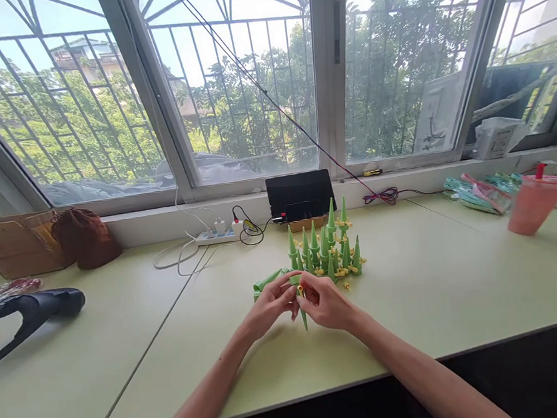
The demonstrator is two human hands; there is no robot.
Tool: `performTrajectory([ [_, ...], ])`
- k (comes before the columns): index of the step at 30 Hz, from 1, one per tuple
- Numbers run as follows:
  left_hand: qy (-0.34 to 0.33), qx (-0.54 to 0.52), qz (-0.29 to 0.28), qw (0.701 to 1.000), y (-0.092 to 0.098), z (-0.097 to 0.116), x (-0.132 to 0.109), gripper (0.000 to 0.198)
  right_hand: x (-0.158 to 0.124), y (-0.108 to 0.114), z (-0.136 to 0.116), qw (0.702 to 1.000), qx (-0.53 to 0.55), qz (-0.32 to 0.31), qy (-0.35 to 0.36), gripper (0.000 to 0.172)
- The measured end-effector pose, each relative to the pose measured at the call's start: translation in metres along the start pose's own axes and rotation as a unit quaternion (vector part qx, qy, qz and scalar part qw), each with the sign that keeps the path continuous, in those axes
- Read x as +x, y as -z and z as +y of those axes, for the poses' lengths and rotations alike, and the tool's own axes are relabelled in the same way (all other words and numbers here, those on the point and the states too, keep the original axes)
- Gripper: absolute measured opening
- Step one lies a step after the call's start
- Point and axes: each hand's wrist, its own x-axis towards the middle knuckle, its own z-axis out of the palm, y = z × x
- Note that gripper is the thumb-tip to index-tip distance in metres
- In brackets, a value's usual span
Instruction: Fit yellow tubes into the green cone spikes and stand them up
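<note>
Near the middle of the table, my left hand [272,303] is closed around the upper part of a green plastic cone [304,320], whose tip points down. My right hand [328,302] pinches a small yellow plastic piece [300,290] against the cone's side. Whether the two parts are joined is hidden by my fingers. Just beyond my hands stands a cluster of green cones [314,248] with yellow pieces on their sides. Other green cones [269,280] lie beside my left hand. One loose yellow piece [347,286] rests to the right.
A black tablet [301,196] leans at the back, with a power strip [218,234] and cables to its left. On the right stands a pink cup [534,203] by plastic bags. A black curved object [43,309] and a brown bag [85,238] occupy the left side.
</note>
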Motion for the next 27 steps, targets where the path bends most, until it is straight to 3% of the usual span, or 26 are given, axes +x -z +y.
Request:
performTrajectory([
  [20,0.006,-0.005,0.007,1.0,-0.004,0.007,0.001,0.054,0.002,-0.002,0.004,0.995,-0.091,0.033,-0.003,0.034],
  [27,0.002,-0.001,0.047,0.999,-0.004,-0.001,0.005,0.05,0.0,-0.005,0.001,0.994,-0.099,0.039,0.009,0.031],
])
